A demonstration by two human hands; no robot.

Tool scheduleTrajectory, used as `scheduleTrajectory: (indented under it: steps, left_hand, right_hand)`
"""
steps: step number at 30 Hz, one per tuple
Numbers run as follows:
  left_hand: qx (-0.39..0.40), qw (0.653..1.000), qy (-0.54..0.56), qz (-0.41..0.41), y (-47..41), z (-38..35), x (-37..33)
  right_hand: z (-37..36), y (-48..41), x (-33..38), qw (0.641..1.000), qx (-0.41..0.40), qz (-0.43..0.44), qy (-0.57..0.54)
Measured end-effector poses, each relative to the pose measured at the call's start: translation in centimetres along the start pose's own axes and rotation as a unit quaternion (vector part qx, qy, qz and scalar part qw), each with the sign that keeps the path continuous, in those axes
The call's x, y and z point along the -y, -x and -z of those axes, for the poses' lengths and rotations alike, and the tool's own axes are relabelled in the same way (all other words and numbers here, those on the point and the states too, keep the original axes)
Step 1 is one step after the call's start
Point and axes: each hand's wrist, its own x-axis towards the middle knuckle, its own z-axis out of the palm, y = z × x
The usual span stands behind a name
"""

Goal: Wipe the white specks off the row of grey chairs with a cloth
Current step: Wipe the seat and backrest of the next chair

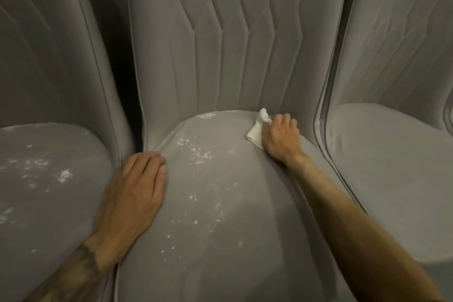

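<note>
Three grey upholstered chairs fill your view side by side, soft matte fabric, rounded seat pads, tall backs with piped edges.

Middle chair (245, 203): back quilted in vertical channels that kink partway up. White specks (196, 152) scattered over the left and centre of its seat, with a chalky smear along the rear rim and faint dusting high on the back.

Left chair (49, 179): seat flecked with white, one denser blot near its right side.

Right chair (382, 154): seat pale and smooth.

Cloth (257, 130): white, small, crumpled, one end bunched upward; lies at the rear right of the middle seat, near the back crease.

Your right hand (280, 140): fingers curled closed over the cloth, pressing it to the seat.

Your left hand (137, 186): flat and spread, holding nothing, resting on the middle seat's left edge by the gap.
</note>
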Motion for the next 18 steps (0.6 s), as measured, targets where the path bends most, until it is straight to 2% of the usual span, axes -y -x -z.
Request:
scheduleTrajectory:
  steps: [1,3,5,6,8,9,11,13,15,18]
  left_hand:
    - [0.004,1.000,0.002,0.003,0.0,0.0,-0.1]
    - [0.011,1.000,0.009,0.007,0.0,0.2,-0.1]
    - [0.011,1.000,0.010,0.009,0.0,0.3,-0.1]
    - [0.011,1.000,0.009,0.009,0.0,0.4,-0.1]
    - [0.011,1.000,0.009,0.011,0.0,0.4,-0.2]
    - [0.010,1.000,0.009,0.010,0.0,0.4,-0.2]
    - [0.010,1.000,0.011,0.012,0.0,0.4,-0.3]
    - [0.007,1.000,0.017,0.016,-0.1,0.4,-0.3]
    - [0.007,1.000,0.019,0.014,-0.1,0.6,-0.5]
    - [0.004,0.999,0.023,0.023,-0.2,0.6,-0.4]
  right_hand:
    - [0.0,-0.2,1.1,1.000,-0.001,0.011,0.002]
    - [-0.1,0.5,5.1,0.992,-0.012,0.111,-0.052]
    - [-0.1,2.4,8.4,0.961,-0.042,0.235,-0.139]
    - [0.1,3.3,8.8,0.950,-0.037,0.267,-0.157]
    - [0.5,3.0,6.8,0.949,-0.035,0.273,-0.154]
    - [0.3,2.2,4.9,0.960,-0.038,0.247,-0.128]
    - [0.1,0.3,1.5,0.990,-0.011,0.137,-0.040]
    - [0.1,-0.9,1.2,0.999,0.006,0.039,0.007]
    - [0.0,-0.7,5.0,0.996,0.007,0.086,-0.012]
    - [0.1,2.8,11.9,0.950,-0.037,0.275,-0.143]
